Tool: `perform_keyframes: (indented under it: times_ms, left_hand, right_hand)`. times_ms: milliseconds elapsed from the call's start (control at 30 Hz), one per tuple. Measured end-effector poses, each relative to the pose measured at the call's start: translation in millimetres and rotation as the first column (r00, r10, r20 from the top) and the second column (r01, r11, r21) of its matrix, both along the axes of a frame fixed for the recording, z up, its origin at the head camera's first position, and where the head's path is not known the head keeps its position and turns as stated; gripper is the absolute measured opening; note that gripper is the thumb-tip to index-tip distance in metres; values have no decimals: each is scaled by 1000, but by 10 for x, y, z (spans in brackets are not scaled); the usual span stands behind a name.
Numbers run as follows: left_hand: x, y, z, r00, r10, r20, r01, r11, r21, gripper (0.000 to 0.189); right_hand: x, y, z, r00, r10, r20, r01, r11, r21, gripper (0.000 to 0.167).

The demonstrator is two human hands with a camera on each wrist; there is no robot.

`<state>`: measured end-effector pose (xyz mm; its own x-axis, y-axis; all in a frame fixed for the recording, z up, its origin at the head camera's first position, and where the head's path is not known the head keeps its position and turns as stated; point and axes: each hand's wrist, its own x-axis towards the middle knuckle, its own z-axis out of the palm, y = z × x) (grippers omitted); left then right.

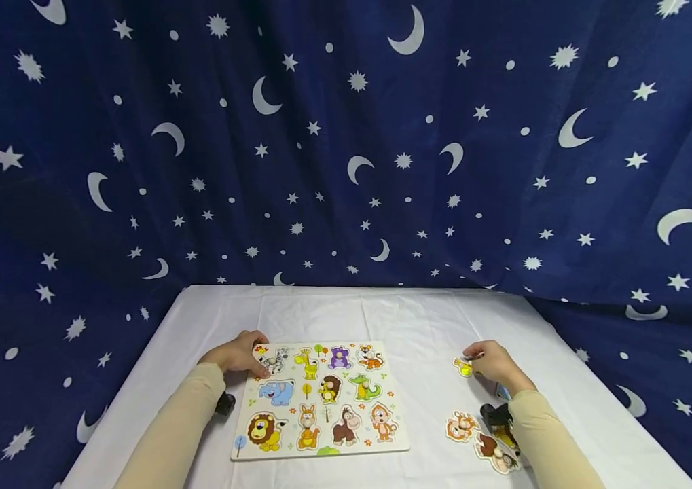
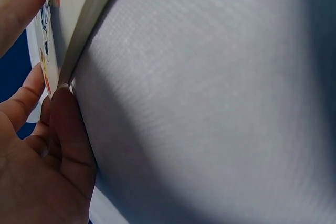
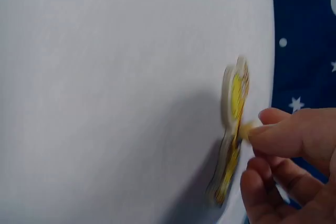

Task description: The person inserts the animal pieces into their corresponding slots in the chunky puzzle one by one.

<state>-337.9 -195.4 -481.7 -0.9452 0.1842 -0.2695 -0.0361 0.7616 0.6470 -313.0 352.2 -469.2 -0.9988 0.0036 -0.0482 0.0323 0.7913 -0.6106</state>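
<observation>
Right of the puzzle board (image 1: 358, 405) in head view, a yellow piece (image 1: 462, 367) is held by the right hand (image 1: 495, 363); in left wrist view, the board is gripped by the left hand (image 2: 47, 166); in right wrist view, the knob (image 3: 245, 130) is pinched right of the piece's steep long axis.

Two hands (image 1: 235, 354) and one board (image 1: 346, 402) are seen. Eleven animals (image 1: 330, 390) are pictured on it — and at least four loose pieces (image 1: 460, 427) are counted, some partly hidden.

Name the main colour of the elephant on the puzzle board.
Light blue; the elephant shows best in the head view.
</observation>
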Motion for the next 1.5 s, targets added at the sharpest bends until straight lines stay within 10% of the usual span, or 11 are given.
perform_keyframes:
  times_ms: [533,1500]
  left_hand:
    - [55,-35,30,1000,10,1,-10,1000,4,72]
    - [32,27,27,999,32,3,-32,999,-3,72]
  right_hand:
    - [6,19,-199,999,10,42,-4,989,-151,28]
    - [69,51,-92,997,74,27,-69,986,-149,9]
